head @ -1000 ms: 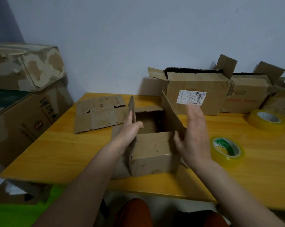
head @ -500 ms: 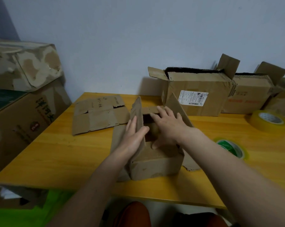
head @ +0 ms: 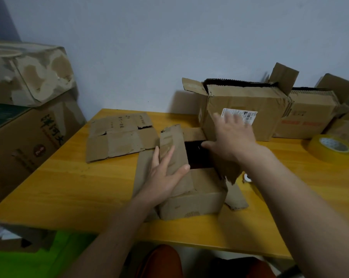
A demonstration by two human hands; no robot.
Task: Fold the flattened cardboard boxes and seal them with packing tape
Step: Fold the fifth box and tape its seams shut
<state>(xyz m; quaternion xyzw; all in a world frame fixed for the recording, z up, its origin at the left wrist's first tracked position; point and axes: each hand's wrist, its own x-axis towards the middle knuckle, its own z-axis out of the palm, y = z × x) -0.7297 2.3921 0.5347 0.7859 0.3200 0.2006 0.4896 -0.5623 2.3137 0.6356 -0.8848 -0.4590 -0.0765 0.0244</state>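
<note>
Here I look down over both forearms at a small cardboard box (head: 191,199) standing near the front edge of the yellow wooden table (head: 75,189), its top partly open so a dark interior shows between the flaps. My left hand (head: 165,173) lies flat on the left flap (head: 174,155), fingers straight and spread along the outer face and the thumb wrapped over its near edge, so the flap leans in over the opening. My right hand (head: 232,137) hovers above the far right side of the box with the fingers stretched out and loose, gripping nothing; it is blurred, so I cannot tell whether the fingertips touch the right flap (head: 227,169), which has a torn edge and hangs beneath the wrist. A flattened cardboard box (head: 119,137) lies on the table to the left, just beyond the small one and close to its left flap. Behind, against the wall, stands a larger open box with a white label (head: 243,113), and further right a second carton (head: 308,117) beside it. A roll of yellowish packing tape (head: 330,150) rests flat near the right edge, well apart from the small box. Another roll (head: 246,177) is mostly hidden by my right forearm. Off the table on the left, worn big cartons (head: 27,109) sit stacked.
</note>
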